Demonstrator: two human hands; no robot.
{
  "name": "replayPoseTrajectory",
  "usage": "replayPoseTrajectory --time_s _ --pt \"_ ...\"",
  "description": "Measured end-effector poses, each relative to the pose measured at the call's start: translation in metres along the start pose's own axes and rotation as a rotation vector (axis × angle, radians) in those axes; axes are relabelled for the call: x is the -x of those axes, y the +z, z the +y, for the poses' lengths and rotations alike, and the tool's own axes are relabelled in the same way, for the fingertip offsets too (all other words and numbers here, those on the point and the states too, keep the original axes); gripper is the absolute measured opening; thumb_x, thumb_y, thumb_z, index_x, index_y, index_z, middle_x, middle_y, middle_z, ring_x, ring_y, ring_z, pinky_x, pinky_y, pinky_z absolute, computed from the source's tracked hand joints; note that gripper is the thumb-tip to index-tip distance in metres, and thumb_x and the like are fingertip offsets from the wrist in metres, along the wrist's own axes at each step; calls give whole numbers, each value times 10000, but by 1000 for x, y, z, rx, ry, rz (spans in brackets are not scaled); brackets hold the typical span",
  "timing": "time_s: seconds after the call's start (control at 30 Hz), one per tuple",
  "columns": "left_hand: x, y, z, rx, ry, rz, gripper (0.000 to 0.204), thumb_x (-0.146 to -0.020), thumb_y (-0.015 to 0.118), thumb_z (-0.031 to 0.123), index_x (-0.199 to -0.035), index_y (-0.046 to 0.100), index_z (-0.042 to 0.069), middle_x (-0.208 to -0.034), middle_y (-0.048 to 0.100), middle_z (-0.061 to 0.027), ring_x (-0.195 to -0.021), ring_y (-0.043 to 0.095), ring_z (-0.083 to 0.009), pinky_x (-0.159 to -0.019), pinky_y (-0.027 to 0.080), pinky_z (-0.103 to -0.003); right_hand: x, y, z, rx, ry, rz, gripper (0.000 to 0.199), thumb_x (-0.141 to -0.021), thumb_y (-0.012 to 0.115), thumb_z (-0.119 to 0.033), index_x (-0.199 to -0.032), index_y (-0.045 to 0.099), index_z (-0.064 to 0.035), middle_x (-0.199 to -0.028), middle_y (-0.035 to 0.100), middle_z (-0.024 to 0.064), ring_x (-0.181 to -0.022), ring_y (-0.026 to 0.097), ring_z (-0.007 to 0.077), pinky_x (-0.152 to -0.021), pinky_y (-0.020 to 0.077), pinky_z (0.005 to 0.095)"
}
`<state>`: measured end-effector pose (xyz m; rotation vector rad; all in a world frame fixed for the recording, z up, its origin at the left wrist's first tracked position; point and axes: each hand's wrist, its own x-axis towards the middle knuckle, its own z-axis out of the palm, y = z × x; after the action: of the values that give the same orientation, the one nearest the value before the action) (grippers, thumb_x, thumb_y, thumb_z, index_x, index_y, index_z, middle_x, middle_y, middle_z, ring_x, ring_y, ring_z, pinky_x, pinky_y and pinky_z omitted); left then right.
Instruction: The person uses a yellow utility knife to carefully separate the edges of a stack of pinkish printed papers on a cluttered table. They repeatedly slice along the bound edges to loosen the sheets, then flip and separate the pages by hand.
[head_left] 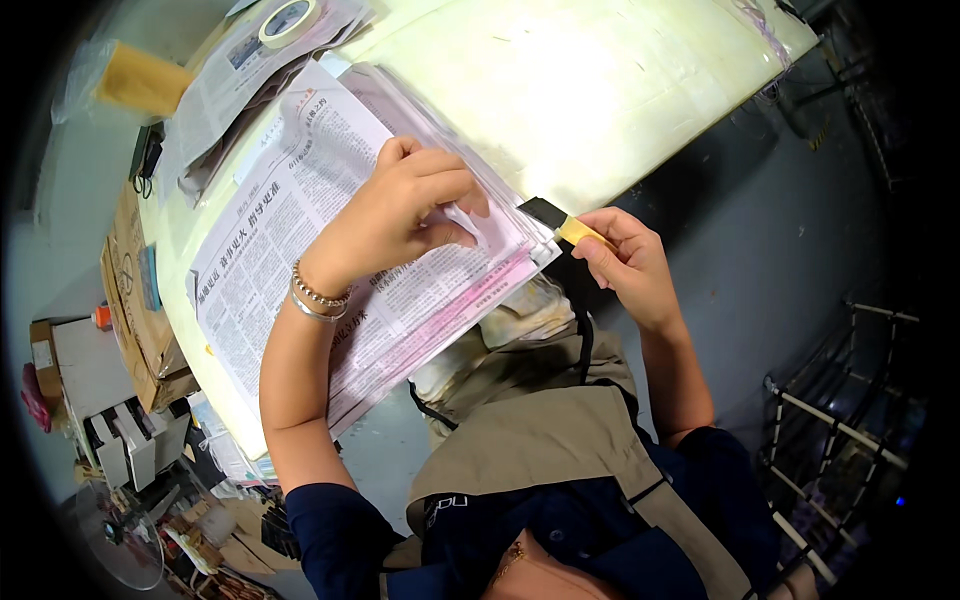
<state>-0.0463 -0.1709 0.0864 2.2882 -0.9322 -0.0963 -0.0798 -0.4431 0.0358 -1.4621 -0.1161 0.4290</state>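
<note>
A grey floor (720,270) spreads below and right of the pale tabletop (640,75), which runs from upper right to lower left. A barred rack (835,432) stands at far right, and a cardboard box (135,300) is at left, beside the tabletop. The person wears a tan apron (530,430) over a dark blue top. A stack of newspapers (270,250) lies on the tabletop along its near edge, pink tinting the sheets toward the person; more loose sheets (215,115) lie beyond it at upper left.

The left hand (425,195) is over the stack's right part, its grip curled, fingers bent toward the thumb around a raised bit of paper; whether it pinches that paper I cannot tell. The right hand (635,265) is just off the stack's right corner, its grip pinching a tool (582,233) by the yellow handle; the dark, flat head points left, at that corner. A roll of tape (289,22) rests on the loose sheets. 2 bracelets (318,293) circle the left wrist.
</note>
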Motion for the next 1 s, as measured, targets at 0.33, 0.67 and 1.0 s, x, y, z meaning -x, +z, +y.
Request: replayPoseTrajectory --time_s 0.33,0.67,1.0 --pt "0 8 -3 -134 124 155 151 -695 751 106 -773 626 141 -707 562 41 -749 557 -145 -931 307 -397 -1 3 -5 2 3 7 217 -886 593 -52 -1081 576 41 -865 633 29 -585 442 19 -520 366 164" --pt "0 17 -8 -436 285 210 133 -713 719 120 -823 648 137 -719 586 44 -725 574 -138 -952 377 -470 4 0 -13 128 -25 21 214 -889 579 -41 -1094 582 18 -800 575 -30 -668 431 5 -597 358 164" --pt "4 11 -12 -303 221 191 155 -644 746 108 -778 690 163 -710 572 47 -766 586 -138 -950 390 -468 6 1 -7 126 -59 1 229 -890 578 -36 -1113 571 14 -835 596 -8 -737 486 22 -656 379 171"
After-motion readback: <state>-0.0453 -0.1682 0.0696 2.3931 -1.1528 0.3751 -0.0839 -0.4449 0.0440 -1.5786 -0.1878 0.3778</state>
